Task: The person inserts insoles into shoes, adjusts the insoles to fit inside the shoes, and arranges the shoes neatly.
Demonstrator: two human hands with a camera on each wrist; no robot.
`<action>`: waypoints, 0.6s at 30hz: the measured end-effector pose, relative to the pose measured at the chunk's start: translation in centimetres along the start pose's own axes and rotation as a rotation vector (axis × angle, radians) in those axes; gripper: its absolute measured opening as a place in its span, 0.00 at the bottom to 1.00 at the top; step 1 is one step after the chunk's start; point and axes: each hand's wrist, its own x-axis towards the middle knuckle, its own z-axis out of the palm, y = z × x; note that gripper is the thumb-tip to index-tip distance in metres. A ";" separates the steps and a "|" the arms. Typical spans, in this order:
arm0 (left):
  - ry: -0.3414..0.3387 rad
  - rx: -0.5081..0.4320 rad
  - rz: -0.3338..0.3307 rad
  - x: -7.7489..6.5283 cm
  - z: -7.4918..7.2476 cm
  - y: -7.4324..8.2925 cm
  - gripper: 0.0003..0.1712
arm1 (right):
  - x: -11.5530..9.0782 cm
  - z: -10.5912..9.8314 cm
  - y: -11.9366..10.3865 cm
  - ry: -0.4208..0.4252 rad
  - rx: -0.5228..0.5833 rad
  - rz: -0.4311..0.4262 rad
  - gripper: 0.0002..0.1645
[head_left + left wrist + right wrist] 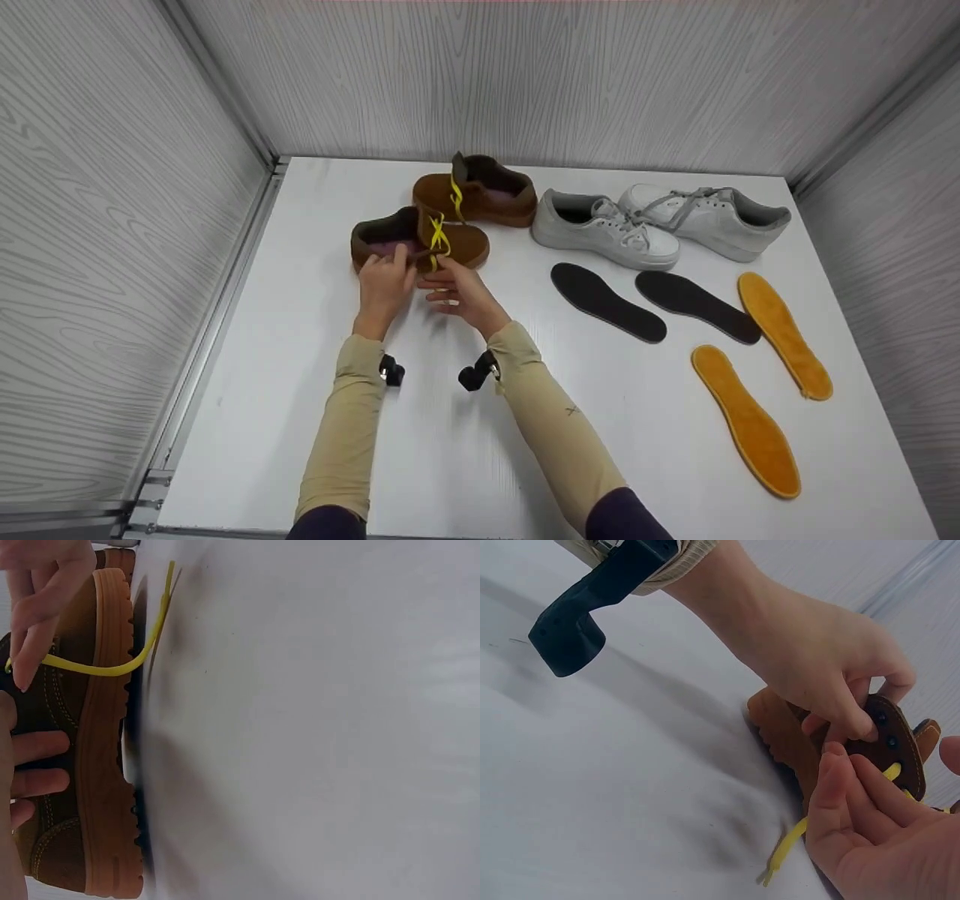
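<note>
A brown shoe (pixel 470 244) with a yellow shoelace (pixel 437 231) lies on its sole, toe to the right in the head view. My left hand (pixel 385 286) grips the shoe's eyelet flap (pixel 904 742), with some fingers against the shoe's side in the left wrist view. Fingertips of my right hand (pixel 466 294) are at the same flap and pinch the lace close to an eyelet. The lace's loose end (pixel 159 619) hangs past the sole onto the table. My right fingers partly hide the lace where they meet it.
Behind stands the other brown shoe (pixel 510 206), also with yellow lace. To the right are two white sneakers (pixel 592 238), two black insoles (pixel 606 304) and two orange insoles (pixel 750 427) on the white table (pixel 255 420). Panel walls enclose the back and sides.
</note>
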 end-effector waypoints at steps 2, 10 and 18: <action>0.009 0.009 0.038 -0.1 0.0 0.1 0.11 | 0.0 0.1 0.0 0.002 -0.002 -0.007 0.33; 0.082 -0.019 0.104 -0.3 0.4 1.3 0.13 | 0.0 0.2 -0.6 0.069 0.009 -0.064 0.28; 0.164 -0.022 0.121 -0.3 0.4 3.5 0.13 | -0.2 0.3 -0.8 0.169 -0.066 -0.146 0.19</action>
